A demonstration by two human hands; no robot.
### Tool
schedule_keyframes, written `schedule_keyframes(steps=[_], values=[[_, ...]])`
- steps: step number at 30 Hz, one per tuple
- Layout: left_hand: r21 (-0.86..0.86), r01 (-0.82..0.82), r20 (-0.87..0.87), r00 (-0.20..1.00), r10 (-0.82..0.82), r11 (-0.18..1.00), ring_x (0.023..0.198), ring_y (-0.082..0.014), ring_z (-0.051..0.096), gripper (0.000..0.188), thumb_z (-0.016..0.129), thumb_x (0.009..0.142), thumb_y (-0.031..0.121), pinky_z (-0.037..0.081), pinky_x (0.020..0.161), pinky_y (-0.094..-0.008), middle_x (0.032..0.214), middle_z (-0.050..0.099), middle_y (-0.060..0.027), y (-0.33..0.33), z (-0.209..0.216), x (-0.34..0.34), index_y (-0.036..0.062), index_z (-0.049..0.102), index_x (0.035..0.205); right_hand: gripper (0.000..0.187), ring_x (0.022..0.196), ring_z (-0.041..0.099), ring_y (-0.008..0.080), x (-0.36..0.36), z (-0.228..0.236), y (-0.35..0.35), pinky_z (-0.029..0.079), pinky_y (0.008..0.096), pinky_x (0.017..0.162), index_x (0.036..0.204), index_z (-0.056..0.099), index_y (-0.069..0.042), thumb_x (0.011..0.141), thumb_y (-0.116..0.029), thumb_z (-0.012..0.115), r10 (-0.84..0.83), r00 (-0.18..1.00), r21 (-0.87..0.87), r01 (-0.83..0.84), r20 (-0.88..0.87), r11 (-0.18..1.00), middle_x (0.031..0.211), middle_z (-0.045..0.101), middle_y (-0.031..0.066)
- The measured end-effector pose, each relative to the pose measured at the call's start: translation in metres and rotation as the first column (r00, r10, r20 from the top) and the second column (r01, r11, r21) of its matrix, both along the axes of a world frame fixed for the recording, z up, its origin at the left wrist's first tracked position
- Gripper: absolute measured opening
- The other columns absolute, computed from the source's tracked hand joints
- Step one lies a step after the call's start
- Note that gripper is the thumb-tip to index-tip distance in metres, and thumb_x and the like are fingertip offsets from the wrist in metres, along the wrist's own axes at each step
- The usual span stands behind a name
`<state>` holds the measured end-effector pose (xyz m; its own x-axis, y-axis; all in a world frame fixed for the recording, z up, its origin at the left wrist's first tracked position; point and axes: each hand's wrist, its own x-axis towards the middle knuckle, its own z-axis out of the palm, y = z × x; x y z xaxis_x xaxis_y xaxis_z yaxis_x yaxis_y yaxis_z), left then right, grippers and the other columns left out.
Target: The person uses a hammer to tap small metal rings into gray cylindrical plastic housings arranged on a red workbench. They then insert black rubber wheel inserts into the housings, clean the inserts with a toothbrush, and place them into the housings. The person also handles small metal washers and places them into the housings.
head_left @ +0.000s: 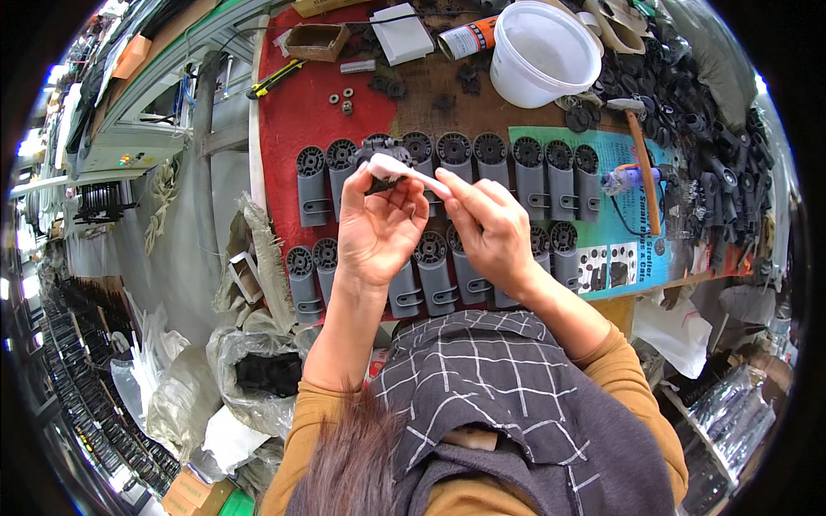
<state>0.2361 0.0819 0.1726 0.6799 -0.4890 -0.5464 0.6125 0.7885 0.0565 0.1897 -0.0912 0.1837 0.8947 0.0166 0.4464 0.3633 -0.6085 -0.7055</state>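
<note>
In front of my chest, the fingertips of my left hand point(379, 228) grip a small black plastic part point(372, 153). My right hand point(492, 225) pinches the thin end of a pale pinkish stick with a wide whitish head point(391, 167). That head lies against or just over the black part; I cannot tell which. Beneath both hands, two rows of grey tubular housings point(453, 163) with round black ribbed ends lie on the table. My hands and forearms hide some of the near row, including parts around a grey housing point(434, 275).
A white plastic tub point(546, 56) stands at the back, beside an orange-and-white can point(469, 39). A hammer point(641, 163) and a purple-handled tool point(632, 179) lie right, near piled black parts point(731, 181). A yellow cutter point(277, 79) and small rings point(347, 99) lie back left.
</note>
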Motion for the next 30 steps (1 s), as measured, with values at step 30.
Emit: schedule_keyframes(steps=[30], values=[[-0.038,-0.16,-0.114,0.981,0.154,0.986,0.104,-0.017,0.057,0.04,0.075,0.077,0.039,0.036,0.081,-0.0379,0.105,0.065,-0.0013,0.048,-0.018,0.003,0.0096,0.063,0.102,0.024,0.068,0.056,0.0223,0.022,-0.019,-0.046,0.046,0.0342,0.064,0.106,0.072,-0.007,0.082,-0.01,0.071,-0.058,0.996,-0.099,0.065,0.064,0.993,0.072,0.063,0.0081]])
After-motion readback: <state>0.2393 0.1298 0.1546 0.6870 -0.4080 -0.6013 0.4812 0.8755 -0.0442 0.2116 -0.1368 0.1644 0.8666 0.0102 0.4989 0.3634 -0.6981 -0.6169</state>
